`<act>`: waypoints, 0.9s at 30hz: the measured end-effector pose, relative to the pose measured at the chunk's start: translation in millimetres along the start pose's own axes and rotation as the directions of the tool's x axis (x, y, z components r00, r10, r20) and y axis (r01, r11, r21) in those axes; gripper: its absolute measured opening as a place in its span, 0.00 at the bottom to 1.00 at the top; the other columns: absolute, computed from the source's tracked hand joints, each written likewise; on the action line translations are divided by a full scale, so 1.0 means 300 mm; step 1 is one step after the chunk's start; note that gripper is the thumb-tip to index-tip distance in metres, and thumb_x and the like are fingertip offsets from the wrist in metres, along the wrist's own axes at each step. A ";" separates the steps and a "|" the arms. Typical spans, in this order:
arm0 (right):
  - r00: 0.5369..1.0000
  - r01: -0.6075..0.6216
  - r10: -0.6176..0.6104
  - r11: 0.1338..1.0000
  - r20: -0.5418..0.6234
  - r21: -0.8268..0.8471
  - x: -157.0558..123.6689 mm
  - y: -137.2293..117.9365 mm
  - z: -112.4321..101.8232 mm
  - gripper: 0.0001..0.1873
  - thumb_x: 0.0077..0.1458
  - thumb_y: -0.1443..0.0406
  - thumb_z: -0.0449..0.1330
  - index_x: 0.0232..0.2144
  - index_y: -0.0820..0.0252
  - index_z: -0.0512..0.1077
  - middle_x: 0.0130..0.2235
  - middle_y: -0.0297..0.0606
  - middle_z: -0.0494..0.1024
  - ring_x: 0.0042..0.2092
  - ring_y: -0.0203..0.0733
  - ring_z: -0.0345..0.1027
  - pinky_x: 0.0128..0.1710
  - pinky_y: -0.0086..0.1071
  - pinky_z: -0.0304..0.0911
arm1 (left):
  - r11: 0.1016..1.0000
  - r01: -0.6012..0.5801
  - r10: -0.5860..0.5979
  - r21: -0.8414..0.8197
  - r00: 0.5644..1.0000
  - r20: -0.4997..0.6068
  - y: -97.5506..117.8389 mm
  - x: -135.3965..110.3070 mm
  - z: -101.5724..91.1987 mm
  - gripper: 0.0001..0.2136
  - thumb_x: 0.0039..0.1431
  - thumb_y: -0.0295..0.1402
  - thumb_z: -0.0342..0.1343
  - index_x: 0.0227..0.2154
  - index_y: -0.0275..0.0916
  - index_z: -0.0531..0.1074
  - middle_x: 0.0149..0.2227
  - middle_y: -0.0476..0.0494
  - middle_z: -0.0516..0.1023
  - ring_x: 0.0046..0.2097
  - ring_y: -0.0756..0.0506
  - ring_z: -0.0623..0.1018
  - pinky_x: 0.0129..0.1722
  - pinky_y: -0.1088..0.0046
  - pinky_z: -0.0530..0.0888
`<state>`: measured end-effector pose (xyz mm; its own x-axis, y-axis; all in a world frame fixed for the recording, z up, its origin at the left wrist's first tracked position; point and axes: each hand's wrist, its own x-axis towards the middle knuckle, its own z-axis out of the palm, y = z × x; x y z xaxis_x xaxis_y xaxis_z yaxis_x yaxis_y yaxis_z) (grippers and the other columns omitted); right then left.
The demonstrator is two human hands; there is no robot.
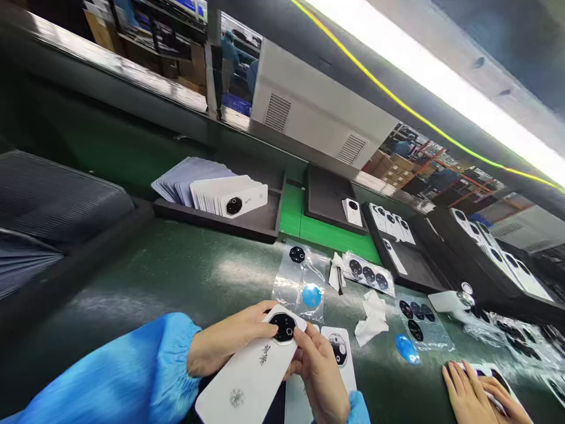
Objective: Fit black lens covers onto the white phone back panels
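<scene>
A white phone back cover (247, 383) is held tilted in front of me, with dark lettering and a round emblem on it. At its upper end sits a round black camera lens plate (285, 327). My left hand (232, 341) grips the cover's upper left side, thumb on the edge of the lens plate. From the other side my right hand (320, 371) pinches the cover's edge beside the lens plate, its fingers partly hidden. Just right of that hand, another white back cover (351, 368) lies on the green table (198, 277).
A black tray (260, 232) of fanned covers stands behind. Plastic film (291, 282) carries a black disc and a blue disc. Crumpled tissue (372, 318) and packaged lens plates (368, 274) lie to the right. A co-worker's hands (472, 394) rest on covers at lower right.
</scene>
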<state>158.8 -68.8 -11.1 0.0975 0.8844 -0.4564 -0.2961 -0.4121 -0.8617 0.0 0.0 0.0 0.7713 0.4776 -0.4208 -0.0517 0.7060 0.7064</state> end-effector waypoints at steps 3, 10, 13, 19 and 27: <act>1.000 0.001 -0.001 1.000 0.005 0.004 0.003 -0.014 0.015 0.27 0.39 0.48 0.69 0.34 0.60 0.67 0.22 0.29 0.73 0.21 0.33 0.68 0.20 0.27 0.64 | 0.997 -0.022 0.023 0.069 1.000 -0.003 0.001 0.002 -0.002 0.28 0.43 0.36 0.63 0.49 0.38 0.63 0.35 0.46 0.75 0.32 0.47 0.74 0.32 0.73 0.69; 0.999 0.039 -0.039 0.999 -0.008 -0.037 0.008 -0.008 0.019 0.30 0.38 0.44 0.68 0.36 0.61 0.74 0.25 0.33 0.74 0.23 0.34 0.67 0.18 0.26 0.62 | 0.980 -0.115 0.124 0.160 0.991 -0.047 -0.018 0.012 -0.016 0.37 0.47 0.35 0.61 0.60 0.44 0.52 0.44 0.46 0.75 0.36 0.47 0.75 0.35 0.73 0.70; 0.998 0.065 -0.065 0.995 0.014 -0.082 0.003 -0.006 0.020 0.28 0.38 0.45 0.68 0.34 0.62 0.76 0.27 0.34 0.75 0.24 0.32 0.65 0.19 0.25 0.62 | 0.961 -0.174 0.190 0.216 0.980 -0.055 -0.028 0.013 -0.019 0.36 0.50 0.36 0.58 0.62 0.46 0.49 0.43 0.47 0.75 0.33 0.48 0.73 0.32 0.73 0.68; 0.987 0.160 -0.162 0.980 0.000 -0.117 0.024 0.023 0.014 0.25 0.39 0.47 0.69 0.30 0.63 0.79 0.23 0.33 0.72 0.23 0.30 0.62 0.21 0.23 0.60 | 0.895 -0.255 0.304 0.365 0.949 -0.082 -0.040 0.016 -0.012 0.35 0.51 0.37 0.55 0.62 0.46 0.50 0.43 0.46 0.74 0.37 0.44 0.73 0.35 0.70 0.68; 0.947 0.304 -0.317 0.934 -0.044 -0.189 0.061 0.099 -0.001 0.22 0.45 0.48 0.65 0.27 0.62 0.78 0.18 0.30 0.67 0.21 0.29 0.55 0.22 0.25 0.52 | 0.872 -0.284 0.358 0.399 0.925 -0.124 -0.039 0.023 -0.010 0.34 0.47 0.33 0.53 0.60 0.47 0.54 0.41 0.49 0.74 0.39 0.43 0.72 0.38 0.69 0.67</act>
<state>152.0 -65.0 -45.2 0.2279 0.9589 -0.1688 -0.0668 -0.1575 -0.9852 4.2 -3.4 -12.8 0.6165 0.7597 -0.2069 -0.0111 0.2711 0.9625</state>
